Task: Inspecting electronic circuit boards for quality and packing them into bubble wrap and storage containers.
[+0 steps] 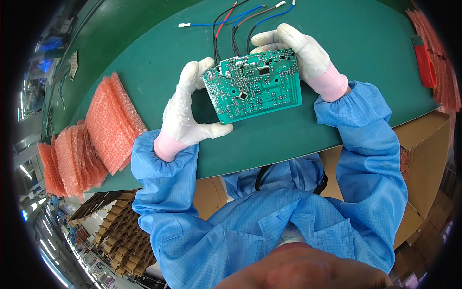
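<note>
Between my two white-gloved hands is a green circuit board (260, 89), its soldered side with small chips and solder joints facing up toward me. My left hand (185, 106) grips its left edge, the thumb along the near corner and the fingers at the far left corner. At the far right corner my right hand (301, 53) holds the board, its fingers partly hidden behind it. Black, blue, red and brown wires (234, 36) run from the board's far edge, some ending in white connectors (185, 25). The board's underside is hidden.
Pink bubble-wrap bags (113, 125) lie stacked at the left of the green table (159, 58). More pink bubble wrap (433, 58) and a red box-like item (424, 67) stand at the far right. An open cardboard box (423, 144) sits below the table's right edge.
</note>
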`<state>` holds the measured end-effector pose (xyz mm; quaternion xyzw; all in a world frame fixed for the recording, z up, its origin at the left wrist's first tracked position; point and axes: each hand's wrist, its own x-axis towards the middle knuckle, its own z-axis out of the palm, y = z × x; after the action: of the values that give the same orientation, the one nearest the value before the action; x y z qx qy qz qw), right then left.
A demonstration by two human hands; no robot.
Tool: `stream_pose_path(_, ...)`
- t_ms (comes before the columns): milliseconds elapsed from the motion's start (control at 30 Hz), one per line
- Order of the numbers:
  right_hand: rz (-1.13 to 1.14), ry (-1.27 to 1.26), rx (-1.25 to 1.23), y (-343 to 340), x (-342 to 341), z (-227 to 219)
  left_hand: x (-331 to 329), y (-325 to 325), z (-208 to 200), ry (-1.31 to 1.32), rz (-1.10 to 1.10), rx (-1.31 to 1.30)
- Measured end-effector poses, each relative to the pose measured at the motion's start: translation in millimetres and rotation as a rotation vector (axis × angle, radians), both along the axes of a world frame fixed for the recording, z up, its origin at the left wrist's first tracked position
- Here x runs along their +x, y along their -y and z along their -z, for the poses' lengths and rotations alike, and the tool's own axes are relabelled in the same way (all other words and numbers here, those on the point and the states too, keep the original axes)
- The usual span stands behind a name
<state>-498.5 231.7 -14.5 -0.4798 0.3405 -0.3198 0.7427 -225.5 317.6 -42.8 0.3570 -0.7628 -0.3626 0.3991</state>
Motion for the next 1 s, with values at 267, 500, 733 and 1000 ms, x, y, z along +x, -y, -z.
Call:
stream_pose_path(267, -0.001, -0.023, -0.020, -1, -1, 0, -4, 0, -7, 0.100, -0.020, -0.048)
stream_pose_path(500, -0.008, -0.012, -0.006, 0, 0, 1, -2, 0, -8, 0.184, -0.037, -0.035)
stream_pose_path(733, 0.009, 0.006, 0.019, -1, 2, 0, 0, -2, -5, 0.288, -0.123, -0.082)
stream_pose_path(1000, -0.023, 0.038, 0.000, -1, 7, 1, -22, 6, -9, 0.610, -0.254, -0.668)
